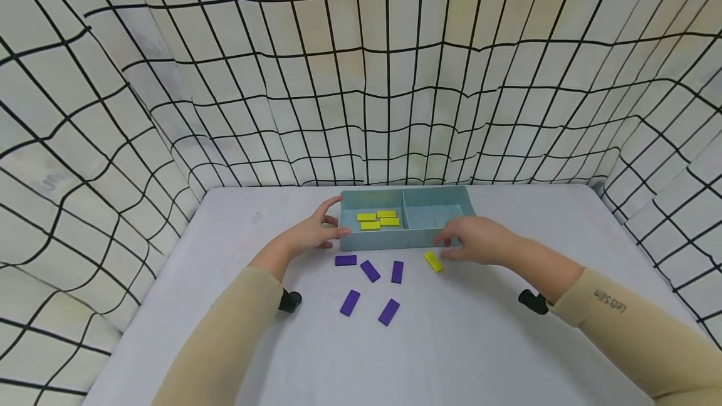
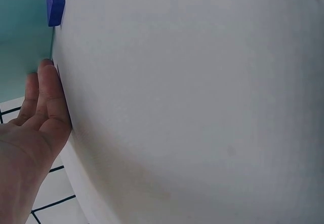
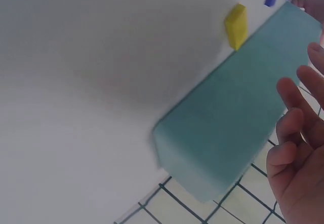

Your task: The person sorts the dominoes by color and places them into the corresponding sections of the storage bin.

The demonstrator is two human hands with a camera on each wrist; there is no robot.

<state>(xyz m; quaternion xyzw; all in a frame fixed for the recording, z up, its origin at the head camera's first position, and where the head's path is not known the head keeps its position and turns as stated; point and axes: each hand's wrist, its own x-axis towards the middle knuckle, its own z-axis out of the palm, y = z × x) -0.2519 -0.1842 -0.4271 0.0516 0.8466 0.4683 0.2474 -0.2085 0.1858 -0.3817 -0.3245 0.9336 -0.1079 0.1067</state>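
A pale teal box (image 1: 389,241) with two compartments stands on the table. Several yellow blocks (image 1: 370,226) lie flat in its left compartment. My left hand (image 1: 307,234) is at the box's left end, with fingers (image 2: 50,89) fairly straight along its wall and the thumb by the front corner. Over the front right part of the box, my right hand (image 1: 476,240) holds nothing, its fingers loosely bent. Just below its fingertips, a single yellow block (image 1: 433,261) lies on the table, apart from the hand in the right wrist view.
Several purple blocks (image 1: 370,270) lie scattered on the white table (image 1: 451,343) in front of the box. No blocks show in the right compartment (image 1: 434,208). A black grid net (image 1: 387,80) over pale sheeting encloses the back and sides.
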